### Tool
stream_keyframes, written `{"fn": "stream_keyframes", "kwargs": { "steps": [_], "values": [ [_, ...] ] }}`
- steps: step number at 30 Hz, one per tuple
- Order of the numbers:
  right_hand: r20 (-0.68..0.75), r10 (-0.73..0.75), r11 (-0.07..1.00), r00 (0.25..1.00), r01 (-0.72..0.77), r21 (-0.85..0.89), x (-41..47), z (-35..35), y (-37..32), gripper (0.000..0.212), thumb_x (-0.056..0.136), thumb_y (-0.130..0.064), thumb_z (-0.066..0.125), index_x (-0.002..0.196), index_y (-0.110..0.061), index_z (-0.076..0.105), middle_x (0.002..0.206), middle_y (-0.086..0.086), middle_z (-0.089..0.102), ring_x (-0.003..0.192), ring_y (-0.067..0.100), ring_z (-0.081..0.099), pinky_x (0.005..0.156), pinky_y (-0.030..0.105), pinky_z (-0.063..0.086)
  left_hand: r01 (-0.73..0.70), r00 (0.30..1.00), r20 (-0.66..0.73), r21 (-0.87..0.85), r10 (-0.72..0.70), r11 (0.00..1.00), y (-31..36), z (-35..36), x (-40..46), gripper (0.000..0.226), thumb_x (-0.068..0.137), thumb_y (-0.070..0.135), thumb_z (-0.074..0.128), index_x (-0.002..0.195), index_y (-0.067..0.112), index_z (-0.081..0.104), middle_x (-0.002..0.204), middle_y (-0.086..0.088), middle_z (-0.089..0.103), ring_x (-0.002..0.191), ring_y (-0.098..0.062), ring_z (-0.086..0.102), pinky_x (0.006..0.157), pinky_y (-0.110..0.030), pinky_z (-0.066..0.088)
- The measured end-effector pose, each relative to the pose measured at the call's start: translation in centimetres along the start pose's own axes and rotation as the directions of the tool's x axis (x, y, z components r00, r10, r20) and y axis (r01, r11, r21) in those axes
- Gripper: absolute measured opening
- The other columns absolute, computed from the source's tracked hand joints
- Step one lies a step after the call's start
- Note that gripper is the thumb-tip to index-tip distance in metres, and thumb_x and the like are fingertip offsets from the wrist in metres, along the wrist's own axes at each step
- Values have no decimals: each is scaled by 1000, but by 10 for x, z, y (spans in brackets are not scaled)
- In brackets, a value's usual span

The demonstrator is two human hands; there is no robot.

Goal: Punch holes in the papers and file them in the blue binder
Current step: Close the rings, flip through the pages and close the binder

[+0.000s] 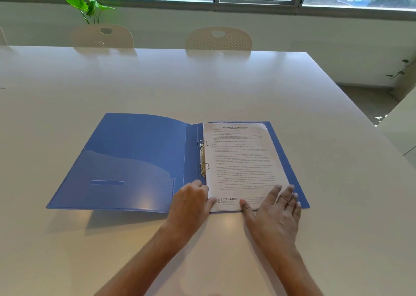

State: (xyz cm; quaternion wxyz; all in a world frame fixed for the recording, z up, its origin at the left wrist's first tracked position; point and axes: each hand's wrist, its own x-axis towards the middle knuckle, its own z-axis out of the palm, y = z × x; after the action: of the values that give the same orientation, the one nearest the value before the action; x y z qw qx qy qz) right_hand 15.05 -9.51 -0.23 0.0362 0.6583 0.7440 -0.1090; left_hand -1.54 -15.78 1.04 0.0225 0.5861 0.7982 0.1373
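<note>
Blue binder open flat on worktop; papers on its rings, thin, floppy. Left hand curled at sheets' near-left corner; right hand spread, pressing near edge. Best gripped by edges.

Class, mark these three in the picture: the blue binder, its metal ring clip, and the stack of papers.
blue binder [135, 151]: head view, on the open left cover.
metal ring clip [203, 158]: head view, on the brass bar between the rings.
stack of papers [240, 158]: head view, middle of the top printed sheet.

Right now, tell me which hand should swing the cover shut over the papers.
Left, probably. The left hand sits by the rings, nearest the open cover; the right hand presses the papers flat.
</note>
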Motion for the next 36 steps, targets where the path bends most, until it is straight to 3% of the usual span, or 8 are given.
{"fn": "stream_keyframes", "kwargs": {
  "steps": [13,17,19,21,23,25,27,36],
  "values": [
    [-128,-165,959,978,189,212,-3,-14,-15,88,98,-43,42,151,-3,-16,163,12,13,150,31,5,120,41,-1,3,1000,24,-31,-2,1000,-1,-1,6,36,93,45,53,102,13,67,100,2,63,75,-8,48,67,-15,36],
    [-347,-322,886,881,410,217,-6,-8,-30,88,83,-15,68,152,-1,15,145,19,46,132,39,47,112,48,34,64,996,70,-135,-55,989,-7,-9,15,31,92,38,58,76,13,69,77,2,65,57,-9,48,50,-10,29],
    [-393,-383,863,836,476,171,-7,-6,-36,92,71,-9,77,148,2,27,136,19,55,121,39,57,103,51,45,157,988,51,-247,-149,956,-17,-17,24,45,93,37,57,57,10,58,56,-1,55,45,-14,44,46,-23,38],
    [-414,-450,836,791,536,117,-12,-10,-43,98,62,-8,84,145,1,34,135,17,57,119,38,59,100,52,46,267,951,10,-533,-310,802,-28,-29,38,47,94,40,55,61,7,63,59,-9,61,46,-24,55,52,-36,53],
    [-404,-511,809,759,583,72,-17,-11,-50,103,57,-10,87,146,-2,36,139,14,55,122,38,57,101,52,42,322,879,76,-823,-470,468,-36,-52,51,42,95,44,51,79,9,68,75,-13,69,51,-24,62,55,-35,57],
    [-379,-564,782,734,622,41,-22,-10,-56,104,57,-14,88,147,-6,36,144,11,51,126,38,54,103,53,38,333,839,185,-919,-512,213,-47,-77,62,46,94,53,46,95,10,65,86,-12,71,56,-26,65,56,-34,57],
    [-365,-601,756,712,653,29,-25,-10,-62,101,60,-17,86,147,-10,36,149,7,46,129,37,51,104,52,36,340,836,250,-934,-489,104,-60,-96,72,54,88,63,47,111,15,58,95,-9,71,63,-29,69,60,-37,58],
    [-195,-759,625,621,779,51,-26,-6,-72,81,84,-35,63,152,-24,21,159,-3,30,138,31,42,111,49,31,501,818,343,-819,-461,280,-96,-109,86,27,89,30,62,112,15,60,99,-9,71,65,-25,70,52,-31,55]
  ]
}}
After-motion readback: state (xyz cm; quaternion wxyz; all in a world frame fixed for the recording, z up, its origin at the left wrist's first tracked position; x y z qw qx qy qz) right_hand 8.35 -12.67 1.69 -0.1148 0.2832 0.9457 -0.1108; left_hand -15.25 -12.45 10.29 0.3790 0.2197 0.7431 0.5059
